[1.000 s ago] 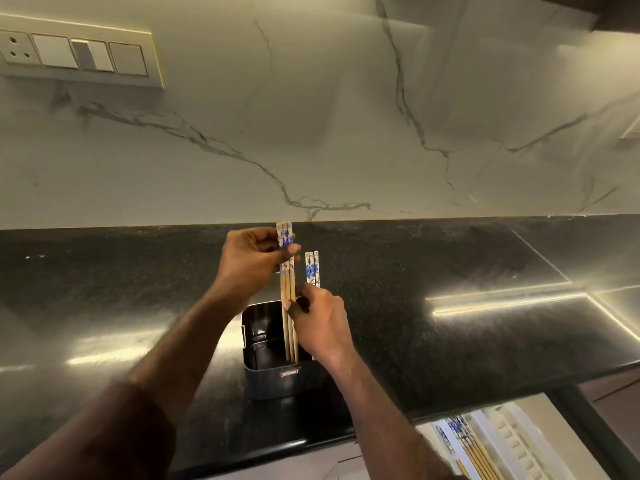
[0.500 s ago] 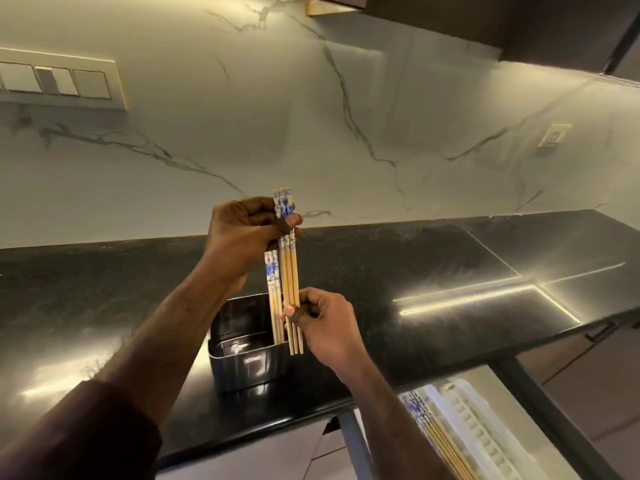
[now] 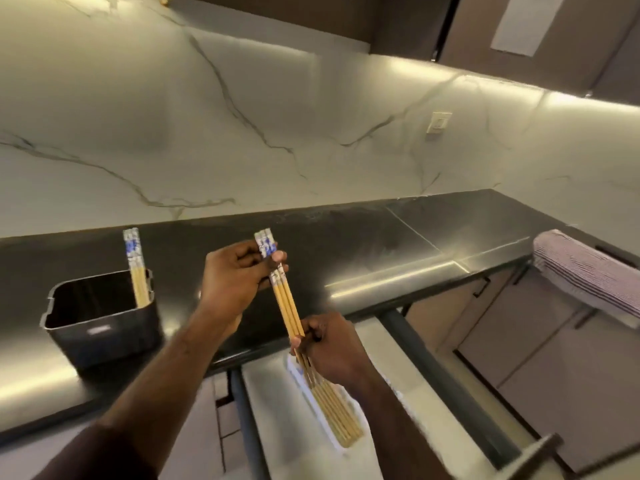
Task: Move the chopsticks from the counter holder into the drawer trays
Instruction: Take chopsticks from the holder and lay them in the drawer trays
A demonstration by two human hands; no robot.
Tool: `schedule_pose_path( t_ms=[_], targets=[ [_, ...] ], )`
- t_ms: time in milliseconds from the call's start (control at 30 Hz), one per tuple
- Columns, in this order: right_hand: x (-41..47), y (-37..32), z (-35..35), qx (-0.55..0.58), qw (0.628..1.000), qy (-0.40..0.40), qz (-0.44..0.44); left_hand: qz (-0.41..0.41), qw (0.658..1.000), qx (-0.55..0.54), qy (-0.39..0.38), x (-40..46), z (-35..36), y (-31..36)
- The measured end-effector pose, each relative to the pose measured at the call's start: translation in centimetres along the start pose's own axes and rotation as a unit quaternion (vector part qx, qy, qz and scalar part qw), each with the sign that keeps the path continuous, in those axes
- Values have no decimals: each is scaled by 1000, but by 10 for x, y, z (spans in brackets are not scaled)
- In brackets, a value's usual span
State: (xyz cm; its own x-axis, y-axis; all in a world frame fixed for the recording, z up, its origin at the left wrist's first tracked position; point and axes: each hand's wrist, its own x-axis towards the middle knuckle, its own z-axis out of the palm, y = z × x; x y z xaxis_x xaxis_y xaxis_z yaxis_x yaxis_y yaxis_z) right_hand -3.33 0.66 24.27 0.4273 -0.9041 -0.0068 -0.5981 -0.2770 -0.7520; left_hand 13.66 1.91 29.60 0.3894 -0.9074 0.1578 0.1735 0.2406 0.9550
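Observation:
A small bundle of wooden chopsticks (image 3: 285,301) with blue-and-white tops is held tilted in the air over the counter's front edge. My left hand (image 3: 235,280) pinches the patterned top end. My right hand (image 3: 327,346) grips the lower tips. The dark square holder (image 3: 100,320) stands on the black counter at the left, with a few chopsticks (image 3: 135,268) still upright in its back right corner. Below my right hand, the open drawer holds a white tray (image 3: 341,448) with several chopsticks (image 3: 332,410) lying in it.
The black counter (image 3: 381,244) runs along a marble wall. A striped folded towel (image 3: 585,275) hangs at the right over the counter edge. The drawer's dark front rail (image 3: 446,386) and a metal handle (image 3: 540,448) lie at lower right.
Both hands have carried the bundle out of the holder and to the right, tilting it above the open drawer. The view has swung right, so the holder now sits at the left.

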Motion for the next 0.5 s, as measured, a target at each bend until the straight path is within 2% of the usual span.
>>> schedule_pose_path(
  t_ms=[100, 167, 367, 500],
  targets=[
    [-26, 39, -34, -61, 998, -8, 29, -34, 999, -12, 24, -24, 41, -29],
    [-36, 60, -49, -60, 997, -17, 44, -45, 999, 4, 25, -33, 63, -47],
    [-39, 119, -69, -68, 993, -26, 88, -55, 992, 114, 2, -37, 111, -101],
    [-28, 159, -62, -80, 987, -47, 134, -102, 982, 159, -10, -32, 124, -152]
  ],
)
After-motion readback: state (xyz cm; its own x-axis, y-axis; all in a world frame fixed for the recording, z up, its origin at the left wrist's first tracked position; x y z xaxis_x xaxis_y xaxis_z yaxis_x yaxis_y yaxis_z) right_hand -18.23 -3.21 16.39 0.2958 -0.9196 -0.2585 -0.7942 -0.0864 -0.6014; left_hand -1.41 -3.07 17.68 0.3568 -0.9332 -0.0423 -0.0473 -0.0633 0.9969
